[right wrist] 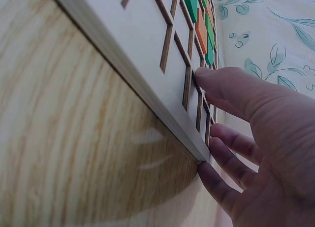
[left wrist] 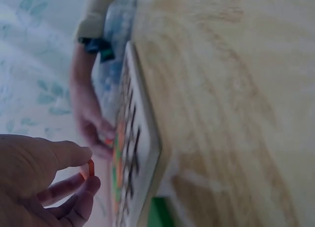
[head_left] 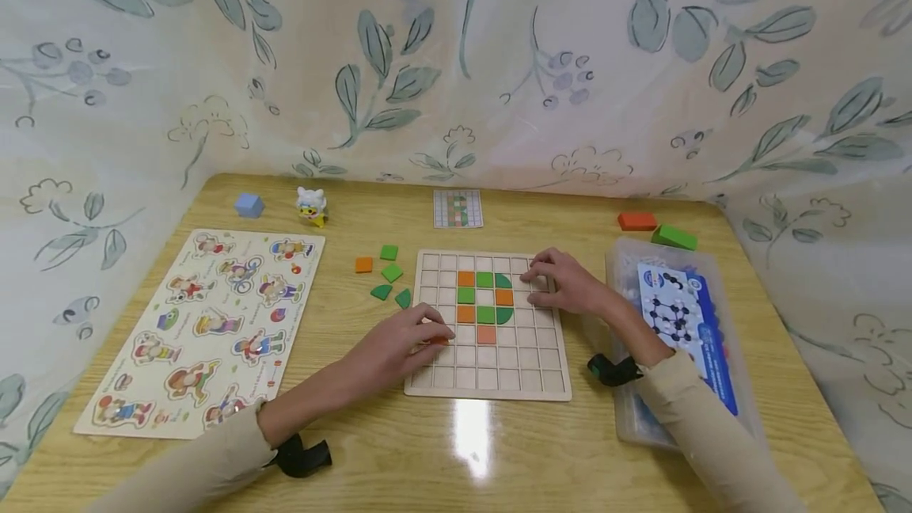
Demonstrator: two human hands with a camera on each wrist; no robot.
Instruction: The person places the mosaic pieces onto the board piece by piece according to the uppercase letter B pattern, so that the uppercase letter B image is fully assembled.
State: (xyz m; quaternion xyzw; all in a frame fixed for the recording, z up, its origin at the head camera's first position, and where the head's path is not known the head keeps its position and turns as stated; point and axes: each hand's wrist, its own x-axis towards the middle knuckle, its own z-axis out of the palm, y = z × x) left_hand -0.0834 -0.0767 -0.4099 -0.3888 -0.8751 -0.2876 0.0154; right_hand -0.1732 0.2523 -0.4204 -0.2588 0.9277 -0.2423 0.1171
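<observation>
Right now the left hand (head_left: 399, 343) sits low and left of centre in the head view, its fingers curled over the left edge of the grid board (head_left: 492, 382) and pinching a small orange tile (head_left: 436, 339). The left wrist view shows that tile (left wrist: 90, 167) held thinly between thumb and fingertips, above the board rather than seated in a cell. The right hand (head_left: 566, 285), right of centre, rests on the board's upper right edge; its fingers lie fairly straight, thumb on the grid and the others along the rim (right wrist: 147, 96), holding nothing.

The grip on the tile is slim, so it could slip and drop into the wrong cell or skid across the glossy worktop (head_left: 456, 457). The left hand is close to the orange and green pieces already set in the middle (head_left: 485, 296); a brushing finger could knock them out of their cells. Since the right hand only presses lightly, a firm push on the tile might shift the whole board. Loose tiles (head_left: 385, 275) lie left of the board, within reach of a careless sleeve.
</observation>
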